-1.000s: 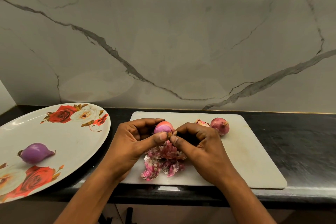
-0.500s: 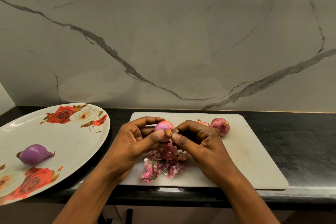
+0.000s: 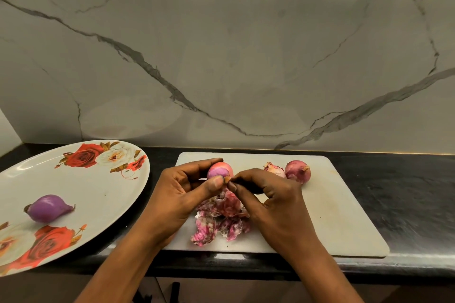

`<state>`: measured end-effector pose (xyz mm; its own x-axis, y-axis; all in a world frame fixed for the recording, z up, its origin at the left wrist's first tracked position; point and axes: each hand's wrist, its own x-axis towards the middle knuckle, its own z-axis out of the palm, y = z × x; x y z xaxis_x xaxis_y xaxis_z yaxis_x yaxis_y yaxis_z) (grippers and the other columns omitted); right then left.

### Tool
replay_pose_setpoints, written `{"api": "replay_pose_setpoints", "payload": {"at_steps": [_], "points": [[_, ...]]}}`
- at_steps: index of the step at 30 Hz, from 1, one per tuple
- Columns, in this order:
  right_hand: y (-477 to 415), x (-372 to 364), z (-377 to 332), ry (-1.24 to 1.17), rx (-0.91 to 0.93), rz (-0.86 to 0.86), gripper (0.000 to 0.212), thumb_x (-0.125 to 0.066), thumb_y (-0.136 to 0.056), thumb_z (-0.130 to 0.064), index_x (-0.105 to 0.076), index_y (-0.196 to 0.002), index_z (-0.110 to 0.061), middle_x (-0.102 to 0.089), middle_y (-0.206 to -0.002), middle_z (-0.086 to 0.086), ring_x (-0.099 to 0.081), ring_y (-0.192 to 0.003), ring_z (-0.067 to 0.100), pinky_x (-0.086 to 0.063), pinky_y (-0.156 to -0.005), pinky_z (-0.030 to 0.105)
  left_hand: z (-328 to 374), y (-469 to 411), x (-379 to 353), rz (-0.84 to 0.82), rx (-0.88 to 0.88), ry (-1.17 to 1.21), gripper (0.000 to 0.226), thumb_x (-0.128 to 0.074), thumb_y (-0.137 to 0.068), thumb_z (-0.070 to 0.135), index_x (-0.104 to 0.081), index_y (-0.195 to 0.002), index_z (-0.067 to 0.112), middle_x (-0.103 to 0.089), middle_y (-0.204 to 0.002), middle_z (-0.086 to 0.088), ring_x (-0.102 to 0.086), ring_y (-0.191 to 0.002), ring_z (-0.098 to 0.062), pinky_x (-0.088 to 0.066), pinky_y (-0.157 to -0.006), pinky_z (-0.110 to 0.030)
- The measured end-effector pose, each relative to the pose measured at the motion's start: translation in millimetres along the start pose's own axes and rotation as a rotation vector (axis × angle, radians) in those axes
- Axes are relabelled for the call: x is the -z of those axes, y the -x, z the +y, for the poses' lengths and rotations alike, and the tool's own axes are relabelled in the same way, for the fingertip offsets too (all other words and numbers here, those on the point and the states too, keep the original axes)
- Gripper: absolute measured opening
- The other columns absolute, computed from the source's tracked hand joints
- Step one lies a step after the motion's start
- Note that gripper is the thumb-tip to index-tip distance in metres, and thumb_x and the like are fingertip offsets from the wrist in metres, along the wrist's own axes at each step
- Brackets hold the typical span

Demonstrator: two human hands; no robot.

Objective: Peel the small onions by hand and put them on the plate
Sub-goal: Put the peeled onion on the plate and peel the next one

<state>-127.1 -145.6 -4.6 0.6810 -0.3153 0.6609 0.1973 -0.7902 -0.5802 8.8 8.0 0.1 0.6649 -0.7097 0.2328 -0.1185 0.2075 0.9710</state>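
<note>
Step in hand, clearing the root end: best done by steadying the small half-peeled pink-purple onion (image 3: 219,170) in the left hand (image 3: 177,192), curled round it, and tugging the brown papery tag (image 3: 227,179) away short and clean with the right hand (image 3: 273,202), which pinches it. Sits raised over the pale rectangular cutting board (image 3: 344,204), above a heap of pink papery skins (image 3: 221,219); looks glossy and mostly bare. Belongs next on the white rose-patterned plate (image 3: 98,179) at left, beside one peeled purple onion (image 3: 48,208).
</note>
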Motion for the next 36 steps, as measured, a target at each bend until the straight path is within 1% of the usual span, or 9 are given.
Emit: {"api": "replay_pose_setpoints", "payload": {"at_steps": [6,9,12,16,26,28,31,32,36], "points": [[-4,-6,0,0.027,-0.054,-0.147,0.011,-0.062,-0.106,-0.029,-0.069,-0.114,-0.024,-0.068,-0.101,-0.013,-0.065,-0.096,0.005,-0.053,-0.079,0.017,1,0,-1,0.003,-0.011,0.004,0.039,-0.071,-0.088,0.011,-0.071,-0.128,0.01,-0.079,-0.118,-0.006,-0.076,-0.112,-0.024,-0.061,-0.09,-0.027],[-7,-3,2,-0.095,-0.13,-0.223,0.01,-0.061,-0.107,-0.029,-0.069,-0.113,-0.027,-0.069,-0.102,-0.013,-0.066,-0.101,0.01,-0.055,-0.082,0.022,1,1,0,-0.026,0.004,0.015,0.039,-0.068,-0.09,0.011,-0.07,-0.129,0.008,-0.079,-0.118,-0.009,-0.075,-0.112,-0.026,-0.062,-0.091,-0.03],[-9,2,2,-0.227,-0.181,-0.258,0.011,-0.062,-0.107,-0.024,-0.071,-0.113,-0.026,-0.073,-0.103,-0.01,-0.07,-0.102,0.014,-0.058,-0.083,0.028,2,0,1,-0.052,0.03,0.034,0.04,-0.067,-0.091,0.011,-0.068,-0.131,0.007,-0.078,-0.119,-0.011,-0.075,-0.113,-0.028,-0.062,-0.091,-0.03],[-9,4,3,-0.277,-0.21,-0.289,0.012,-0.061,-0.107,-0.024,-0.071,-0.113,-0.025,-0.073,-0.102,-0.008,-0.07,-0.101,0.016,-0.059,-0.083,0.034,3,0,2,-0.061,0.046,0.044,0.04,-0.067,-0.09,0.012,-0.069,-0.13,0.007,-0.079,-0.118,-0.011,-0.075,-0.112,-0.028,-0.062,-0.089,-0.029],[-9,7,2,-0.385,-0.236,-0.302,0.012,-0.06,-0.107,-0.025,-0.071,-0.112,-0.022,-0.072,-0.099,-0.003,-0.07,-0.096,0.019,-0.06,-0.085,0.044,6,1,2,-0.075,0.082,0.123,0.04,-0.066,-0.09,0.013,-0.07,-0.128,0.005,-0.078,-0.118,-0.017,-0.075,-0.112,-0.033,-0.063,-0.09,-0.033],[-9,7,2,-0.422,-0.254,-0.296,0.013,-0.06,-0.107,-0.025,-0.071,-0.112,-0.022,-0.073,-0.099,-0.003,-0.07,-0.095,0.018,-0.061,-0.086,0.042,7,1,1,-0.074,0.09,0.131,0.04,-0.066,-0.09,0.015,-0.07,-0.128,0.005,-0.078,-0.118,-0.017,-0.075,-0.112,-0.033,-0.063,-0.091,-0.034],[-10,6,1,-0.441,-0.256,-0.27,0.011,-0.061,-0.106,-0.024,-0.071,-0.109,-0.022,-0.072,-0.097,-0.005,-0.07,-0.093,0.012,-0.059,-0.084,0.032,9,0,0,-0.065,0.102,0.138,0.038,-0.065,-0.092,0.016,-0.07,-0.128,0.005,-0.078,-0.117,-0.017,-0.075,-0.112,-0.033,-0.063,-0.091,-0.033],[-10,6,1,-0.443,-0.259,-0.261,0.011,-0.061,-0.105,-0.025,-0.071,-0.108,-0.022,-0.072,-0.096,-0.005,-0.07,-0.091,0.012,-0.059,-0.084,0.032,9,0,0,-0.062,0.106,0.144,0.038,-0.064,-0.092,0.015,-0.07,-0.128,0.005,-0.078,-0.117,-0.017,-0.075,-0.111,-0.032,-0.063,-0.09,-0.032],[-11,4,0,-0.439,-0.27,-0.24,0.012,-0.062,-0.104,-0.028,-0.072,-0.106,-0.021,-0.073,-0.094,-0.001,-0.071,-0.089,0.017,-0.061,-0.084,0.039,10,-1,-1,-0.054,0.116,0.148,0.038,-0.063,-0.093,0.015,-0.069,-0.129,0.005,-0.077,-0.119,-0.016,-0.075,-0.112,-0.033,-0.063,-0.092,-0.033]]}}
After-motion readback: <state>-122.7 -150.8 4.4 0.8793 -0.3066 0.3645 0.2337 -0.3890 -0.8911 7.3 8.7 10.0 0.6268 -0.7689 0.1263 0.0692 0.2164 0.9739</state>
